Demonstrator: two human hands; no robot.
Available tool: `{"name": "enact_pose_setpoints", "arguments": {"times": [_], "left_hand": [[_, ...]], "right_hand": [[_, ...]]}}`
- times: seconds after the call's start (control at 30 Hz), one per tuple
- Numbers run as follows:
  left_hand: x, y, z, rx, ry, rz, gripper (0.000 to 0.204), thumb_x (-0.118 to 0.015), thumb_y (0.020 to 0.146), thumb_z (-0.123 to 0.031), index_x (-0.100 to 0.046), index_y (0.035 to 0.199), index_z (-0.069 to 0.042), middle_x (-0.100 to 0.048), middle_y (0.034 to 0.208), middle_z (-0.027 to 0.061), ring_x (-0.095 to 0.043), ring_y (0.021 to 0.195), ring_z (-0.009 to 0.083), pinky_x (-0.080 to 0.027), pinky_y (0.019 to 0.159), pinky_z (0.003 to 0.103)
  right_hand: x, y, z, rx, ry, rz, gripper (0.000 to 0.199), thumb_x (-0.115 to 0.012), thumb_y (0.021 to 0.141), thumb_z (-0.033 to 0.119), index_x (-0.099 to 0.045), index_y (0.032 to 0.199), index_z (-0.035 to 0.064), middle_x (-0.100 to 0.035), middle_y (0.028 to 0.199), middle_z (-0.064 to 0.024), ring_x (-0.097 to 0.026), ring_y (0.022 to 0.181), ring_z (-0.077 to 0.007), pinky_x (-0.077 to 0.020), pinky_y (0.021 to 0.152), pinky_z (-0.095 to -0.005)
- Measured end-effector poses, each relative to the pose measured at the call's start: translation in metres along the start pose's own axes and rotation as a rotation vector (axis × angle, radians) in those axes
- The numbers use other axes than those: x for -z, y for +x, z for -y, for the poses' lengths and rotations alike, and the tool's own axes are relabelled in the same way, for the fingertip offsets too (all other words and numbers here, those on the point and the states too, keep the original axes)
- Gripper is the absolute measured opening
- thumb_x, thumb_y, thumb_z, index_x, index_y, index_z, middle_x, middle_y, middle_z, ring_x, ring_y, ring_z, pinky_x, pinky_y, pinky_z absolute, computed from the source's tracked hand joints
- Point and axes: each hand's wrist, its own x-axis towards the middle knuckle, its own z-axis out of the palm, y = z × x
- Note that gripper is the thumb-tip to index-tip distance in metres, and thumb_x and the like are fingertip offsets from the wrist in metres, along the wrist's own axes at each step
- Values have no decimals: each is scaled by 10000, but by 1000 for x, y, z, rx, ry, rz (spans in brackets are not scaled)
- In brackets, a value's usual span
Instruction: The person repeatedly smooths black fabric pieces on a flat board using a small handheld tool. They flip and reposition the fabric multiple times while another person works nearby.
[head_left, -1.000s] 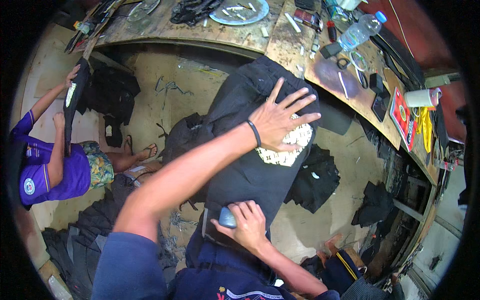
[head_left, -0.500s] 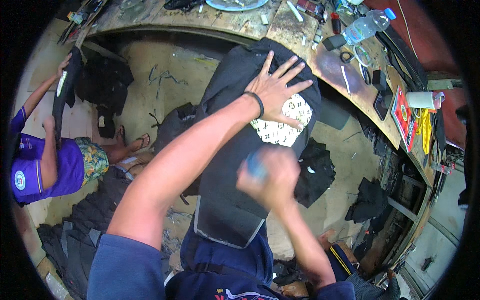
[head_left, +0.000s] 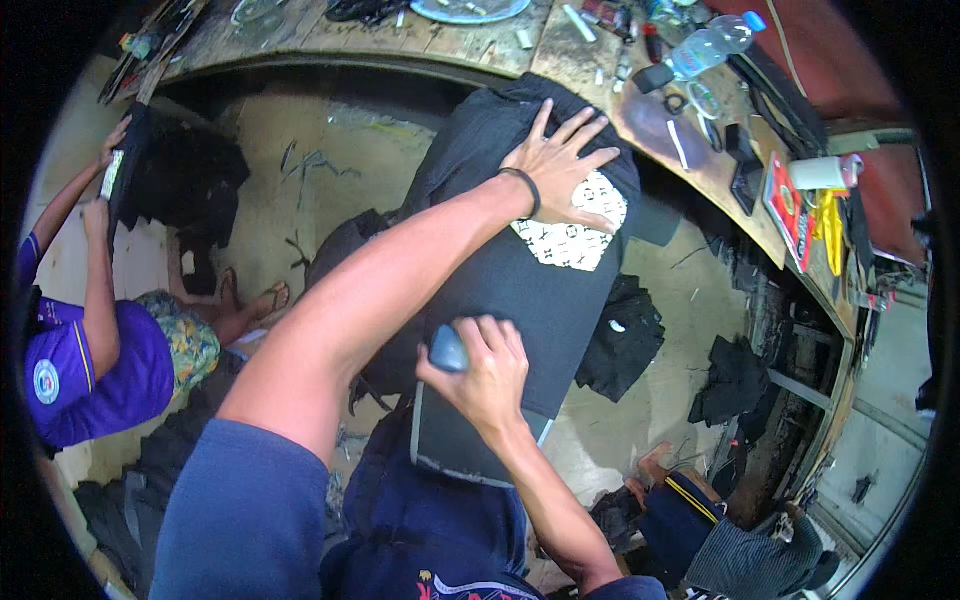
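Black cloth (head_left: pixel 480 260) is stretched over a long board (head_left: pixel 455 440) reaching from my lap towards the workbench. My left hand (head_left: pixel 555 165) lies flat near its far end, fingers spread. Partly under that palm is a cream patch (head_left: pixel 562 248) with a dark printed pattern. Lower on the board, my right hand (head_left: pixel 492 365) grips a smooth, rounded blue-grey object (head_left: pixel 449 350) against or just above the cloth. Its underside is hidden, so I cannot tell what kind it is.
A worn wooden workbench (head_left: pixel 410 45) curves around the far side, bearing a plastic bottle (head_left: pixel 708 50) and a white mug (head_left: pixel 817 174). Black cloth pieces (head_left: pixel 620 340) lie on the floor. At left, a person in purple (head_left: pixel 110 370) holds dark cloth; another person (head_left: pixel 740 545) is at lower right.
My right hand has moved down and left along the cloth with the blue-grey object. The left hand stays spread at the patch. The person in purple has brought one hand up to the cloth's pale strip.
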Motion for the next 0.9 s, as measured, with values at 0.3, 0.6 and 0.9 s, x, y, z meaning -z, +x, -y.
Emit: {"name": "enact_pose_setpoints", "arguments": {"times": [0.3,0.6,0.9], "left_hand": [[-5,-138,-24,712,-308,-393,1025,-674,1042,-490,-135,1723,54,-368,1679,370,-480,1467,576,-477,1178,558],[-29,-431,-166,1070,-1263,62,554,-434,1195,-341,-535,1555,67,-672,1474,281,-612,1430,355,-431,1225,423],[-4,-411,-82,1177,-1315,-394,518,-589,1153,-367,-531,1570,-65,-729,1279,148,-728,1148,235,-589,1002,354]], "right_hand": [[72,12,-95,-366,-207,119,886,-780,866,468,-555,1583,-3,-420,1653,-384,-586,1419,-502,-503,1173,-525],[61,-215,2,-378,-128,268,1020,-814,797,491,-492,1628,-3,-304,1731,-365,-639,1353,-516,-604,1033,-520],[32,-142,70,-75,517,475,985,-847,836,444,-465,1659,62,-324,1720,-365,-518,1461,-536,-490,1181,-535]]}}
